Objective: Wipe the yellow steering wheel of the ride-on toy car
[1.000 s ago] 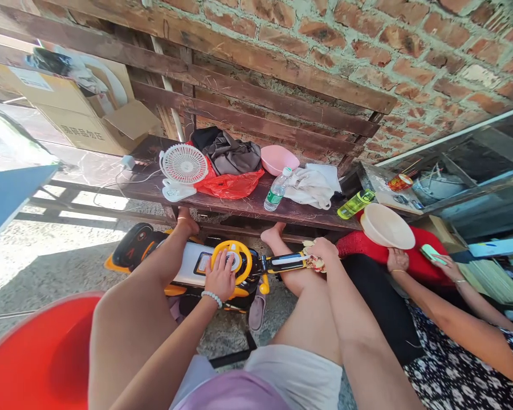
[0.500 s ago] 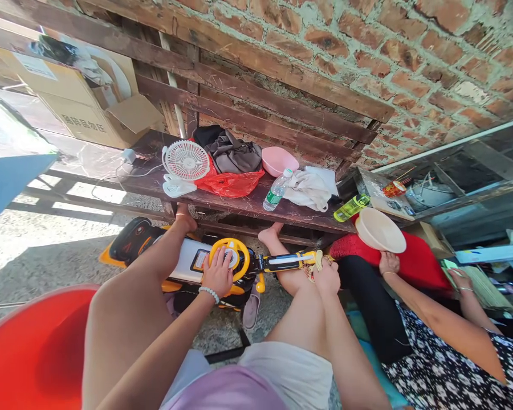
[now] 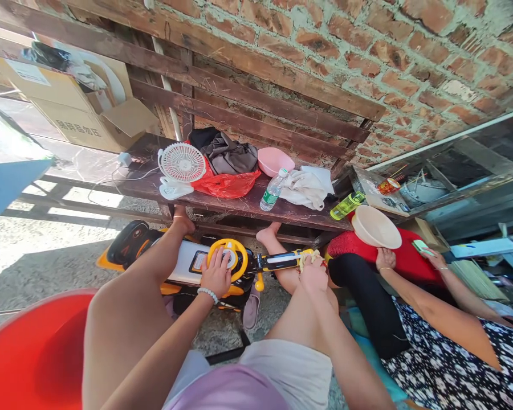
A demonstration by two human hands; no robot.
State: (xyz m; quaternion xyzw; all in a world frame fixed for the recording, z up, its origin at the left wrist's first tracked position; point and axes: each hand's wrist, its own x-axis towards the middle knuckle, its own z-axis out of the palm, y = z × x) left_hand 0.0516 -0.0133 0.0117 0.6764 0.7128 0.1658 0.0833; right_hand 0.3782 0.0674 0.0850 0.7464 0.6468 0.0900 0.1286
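Observation:
My left hand [image 3: 216, 272], with a bead bracelet at its wrist, lies on the hub of the yellow steering wheel [image 3: 244, 263] of a ride-on toy excavator [image 3: 177, 263]. Its fingers are stretched out. At the far end of the toy's arm [image 3: 282, 260], above my knee, my right hand [image 3: 314, 278] is closed around a pale yellow bunched band [image 3: 306, 257]. Some red shows beside that hand, too small to name. How the band meets the toy's arm is hidden by my fingers.
On the wooden bench [image 3: 239, 209] stand a white fan [image 3: 182, 163], a red bag [image 3: 228, 184], a pink bowl [image 3: 275, 162] and a water bottle [image 3: 273, 191]. To the right, another person's hands hold a cream bowl [image 3: 376, 226] and a phone [image 3: 421, 247]. A red stool [image 3: 38, 347] is at left.
My right hand has shifted a little to the left with the pale band. My left hand stays on the wheel. The other person's phone hand has moved up and left.

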